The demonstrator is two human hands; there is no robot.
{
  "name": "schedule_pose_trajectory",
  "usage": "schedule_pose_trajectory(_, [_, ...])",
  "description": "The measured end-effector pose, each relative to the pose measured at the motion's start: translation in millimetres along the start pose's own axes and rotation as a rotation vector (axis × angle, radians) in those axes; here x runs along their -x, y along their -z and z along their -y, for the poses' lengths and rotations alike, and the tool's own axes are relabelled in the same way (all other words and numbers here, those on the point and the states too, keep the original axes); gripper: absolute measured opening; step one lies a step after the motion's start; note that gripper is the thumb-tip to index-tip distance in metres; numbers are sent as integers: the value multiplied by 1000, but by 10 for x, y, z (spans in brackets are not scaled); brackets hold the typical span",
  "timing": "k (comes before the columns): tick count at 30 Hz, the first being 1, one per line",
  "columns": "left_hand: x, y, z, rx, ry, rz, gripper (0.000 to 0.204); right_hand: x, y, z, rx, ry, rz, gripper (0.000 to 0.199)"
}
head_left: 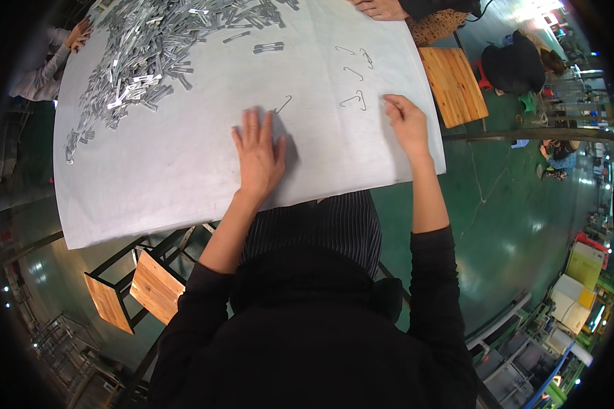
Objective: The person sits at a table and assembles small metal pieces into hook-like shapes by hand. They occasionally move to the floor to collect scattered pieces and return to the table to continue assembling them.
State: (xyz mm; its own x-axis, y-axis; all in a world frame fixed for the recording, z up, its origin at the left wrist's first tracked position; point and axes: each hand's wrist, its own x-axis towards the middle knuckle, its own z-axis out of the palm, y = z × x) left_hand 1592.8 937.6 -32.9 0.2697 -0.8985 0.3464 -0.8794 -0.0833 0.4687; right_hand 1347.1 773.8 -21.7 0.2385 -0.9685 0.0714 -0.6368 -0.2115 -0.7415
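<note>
Wire hook (285, 104), thin, grey and bent at the ends, lies on the white counter (150, 194) at one o'clock from the left hand (258, 153), near it; that grip is spread, palm down. More hooks (363, 100) lie at ten o'clock from the right hand (408, 126), whose fingers curl; whether this grip pinches anything, I cannot tell. Silver clips (147, 51) heap between ten and eleven o'clock from the left hand, and a wooden stool (454, 88) stands between one and two from the right.
</note>
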Motion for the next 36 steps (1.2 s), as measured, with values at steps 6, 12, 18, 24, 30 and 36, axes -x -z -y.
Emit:
schedule_pose_trajectory(6, [-183,-10,-211,403,-51,128,34,-134,-37,283,-20,31,107,14])
schedule_pose_trajectory(12, [-152,24,-196,498,34,77,32,-322,-5,349,109,212,280,15])
schedule_pose_trajectory(18, [-146,2,-192,522,74,62,32,-450,30,234,121,132,360,10])
schedule_pose_trajectory(24, [-291,-44,-126,487,88,44,35,-477,-118,338,131,85,218,11])
schedule_pose_trajectory(30, [-673,-110,-98,278,-172,305,43,-1214,-250,342,127,170,83,10])
schedule_pose_trajectory(36, [-1232,-178,257,392,-2,8,32,-1408,-505,628,500,197,310,12])
